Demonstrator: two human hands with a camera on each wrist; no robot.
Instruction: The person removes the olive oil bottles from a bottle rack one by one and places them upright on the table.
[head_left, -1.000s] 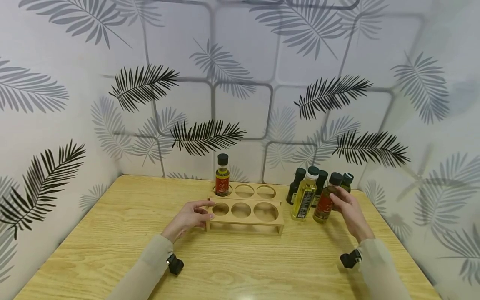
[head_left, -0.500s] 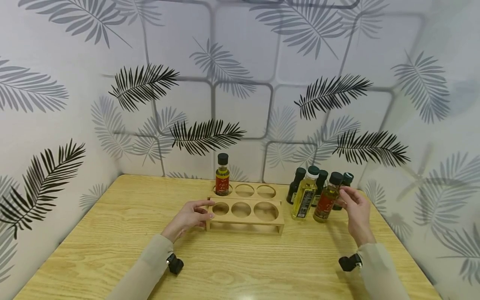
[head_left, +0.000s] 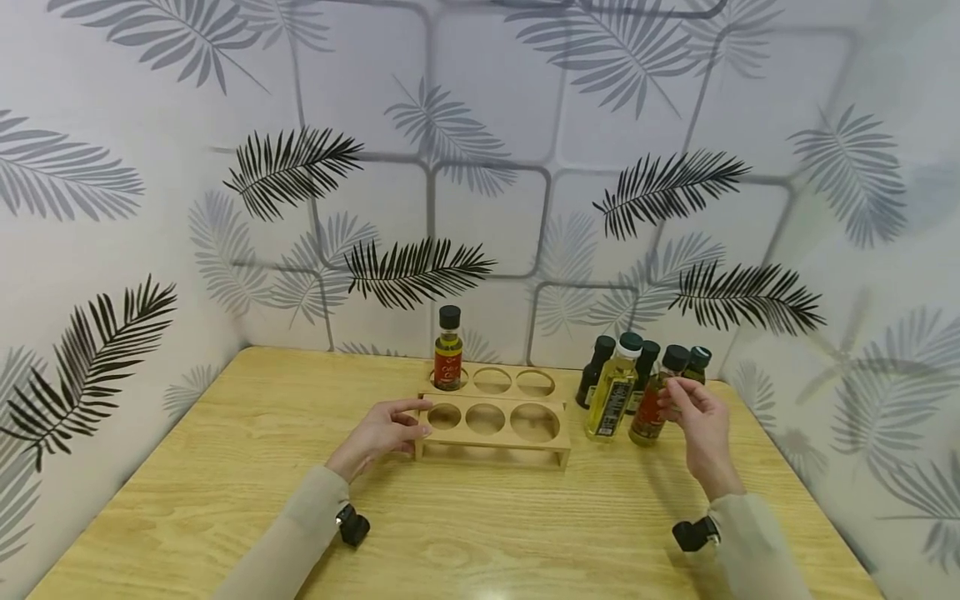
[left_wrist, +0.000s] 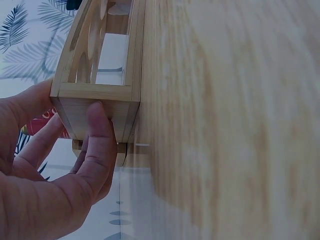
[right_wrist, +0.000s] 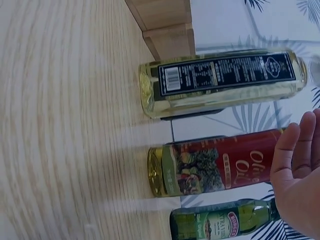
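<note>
In the head view, my left hand (head_left: 378, 439) holds the left end of a stepped wooden bottle rack (head_left: 491, 441). The left wrist view has my thumb (left_wrist: 98, 127) against the rack's end panel, other fingers beside its upper edge. A red-labelled oil bottle (head_left: 447, 369) stands upright in the rack's back left hole. On the right, my right hand (head_left: 701, 425) is raised beside a second red-labelled olive oil bottle (right_wrist: 225, 162), fingers loosely bent near its upper part. Contact there cannot be told. Left of this bottle stands a clear bottle of yellow oil (head_left: 611, 396).
Dark bottles (head_left: 596, 372) stand behind the yellow oil. A green-labelled bottle (right_wrist: 220, 222) is beyond the olive oil bottle, partly hidden in the head view. The wooden table (head_left: 480, 533) meets a leaf-patterned wall (head_left: 495, 208) close behind the rack and bottles.
My right hand, earlier at the red-labelled bottle's right side, drew away rightward and has come back left, now partly in front of it. My left hand stays at the rack.
</note>
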